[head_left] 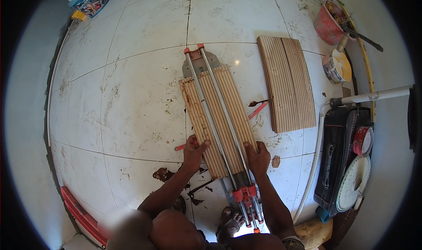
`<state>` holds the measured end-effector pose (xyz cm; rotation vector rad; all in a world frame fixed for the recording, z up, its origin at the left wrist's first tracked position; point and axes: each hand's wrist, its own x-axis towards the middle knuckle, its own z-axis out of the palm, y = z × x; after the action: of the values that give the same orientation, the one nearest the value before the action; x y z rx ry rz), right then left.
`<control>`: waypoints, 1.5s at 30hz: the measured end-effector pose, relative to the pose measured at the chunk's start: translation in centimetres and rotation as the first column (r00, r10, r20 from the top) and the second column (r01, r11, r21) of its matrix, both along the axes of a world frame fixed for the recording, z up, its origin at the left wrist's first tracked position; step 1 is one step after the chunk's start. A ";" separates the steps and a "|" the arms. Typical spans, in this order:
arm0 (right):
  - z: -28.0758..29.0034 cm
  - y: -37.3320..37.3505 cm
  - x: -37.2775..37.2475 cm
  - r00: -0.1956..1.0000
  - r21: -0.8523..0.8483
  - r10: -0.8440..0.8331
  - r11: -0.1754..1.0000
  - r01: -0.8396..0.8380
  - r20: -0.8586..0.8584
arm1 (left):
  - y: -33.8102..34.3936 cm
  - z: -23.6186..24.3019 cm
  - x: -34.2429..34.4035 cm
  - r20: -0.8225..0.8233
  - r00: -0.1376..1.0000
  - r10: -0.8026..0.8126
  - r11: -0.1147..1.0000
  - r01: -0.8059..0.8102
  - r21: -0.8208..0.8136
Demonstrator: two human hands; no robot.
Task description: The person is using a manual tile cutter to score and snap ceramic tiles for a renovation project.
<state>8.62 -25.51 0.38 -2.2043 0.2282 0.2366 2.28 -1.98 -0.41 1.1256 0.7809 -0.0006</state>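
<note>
A ribbed, wood-coloured tile (217,118) lies lengthwise in a manual tile cutter (245,193), under its two steel rails. The cutter has red end pieces and a grey base plate showing beyond the tile's far end. At the tile's near left edge, my left hand (192,155) grips with the thumb on top and fingers curled round the side. Opposite it, my right hand (258,158) holds the right edge in the same way. The cutter's red carriage and handle sit at the near end, between my forearms. Fingertips under the tile are hidden.
More ribbed pieces (274,83) lie to the right. A red stick-like tool (258,110) shows beside the tile. Along the right wall stand a red bucket (328,23), a paint tub (337,67) and a black case (333,157). Dark scraps (163,174) litter the floor near my left forearm.
</note>
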 end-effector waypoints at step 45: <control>-0.4 0.1 0.6 0.998 -0.198 0.050 0.979 -0.041 0.041 | 0.2 -0.8 0.9 0.063 0.997 -0.052 0.999 0.052 -0.004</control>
<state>9.22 -25.38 -0.01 -2.4107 0.1826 0.1959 3.15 -1.76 -1.17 1.1350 0.6956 -0.0111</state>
